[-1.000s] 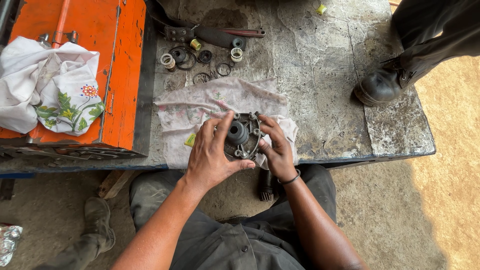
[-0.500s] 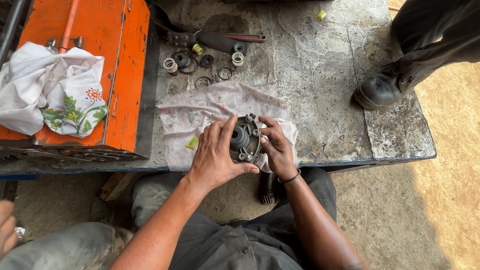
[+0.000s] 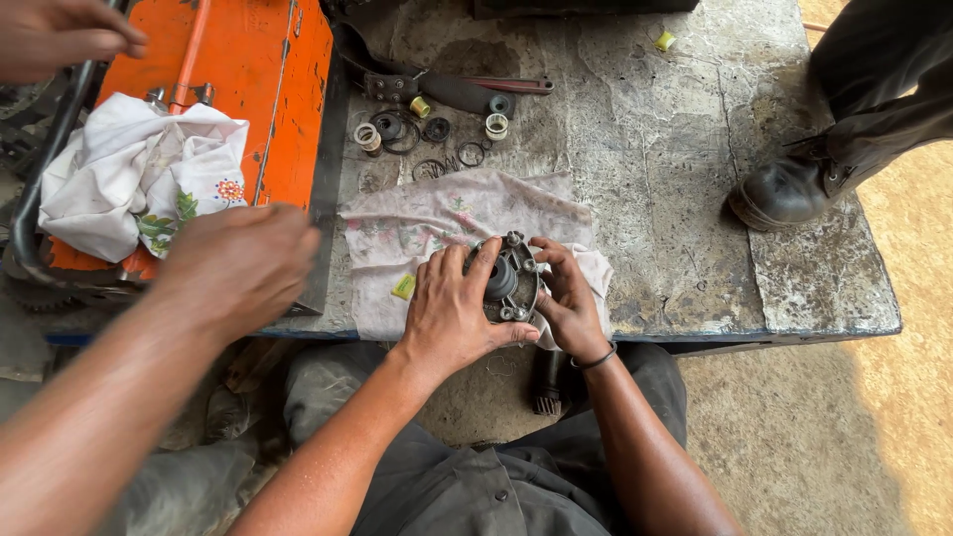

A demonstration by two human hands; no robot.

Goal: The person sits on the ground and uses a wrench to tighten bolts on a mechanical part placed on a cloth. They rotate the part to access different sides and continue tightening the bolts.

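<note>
At a stained concrete worktop (image 3: 655, 179), a seated person cradles a round grey metal hub (image 3: 506, 281) between both hands, the part resting at the near edge on a faded floral cloth (image 3: 437, 223). The left hand (image 3: 452, 313) wraps the hub's left flank, thumb laid across the raised centre collar; the right hand (image 3: 566, 298) closes on the right rim, fingers curled over the bolt lugs. Each hand's grip is clenched on the part, with neither palm beneath it as far as can be seen. The hub lies flat, its bore axis pointing up toward the camera, so it sits squarely between the two hands, with no clear advantage to either; the left covers more of it. Beyond the cloth, well apart from the hands, small rings, seals and bearings (image 3: 422, 134) are scattered beside a dark tool with a red handle (image 3: 467, 91). To the left stands an orange metal toolbox (image 3: 268, 89) with a white flowered rag (image 3: 134, 174) draped on it. A second person's forearm and hand (image 3: 233, 268) cross the near left foreground, blurred, and another hand (image 3: 60, 35) shows at the top left corner. A bystander's black boot (image 3: 784, 189) is planted on the worktop's right side.
</note>
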